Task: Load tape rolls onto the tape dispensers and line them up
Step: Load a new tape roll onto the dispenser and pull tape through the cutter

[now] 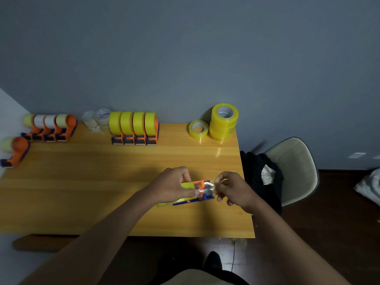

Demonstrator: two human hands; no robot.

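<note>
Writing: none readable
Left hand (172, 185): grips the yellow roll in the dispenser (194, 197) on the table (82, 192)
Right hand (233, 191): pinches the clear tape end (208, 187)

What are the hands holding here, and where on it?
The left hand grips the tape dispenser around its loaded yellow roll. The right hand pinches the free end of the clear tape at the cutter end.

head view | worn high, looks forward-down | table (82, 192) near | wall (185, 48) behind
</note>
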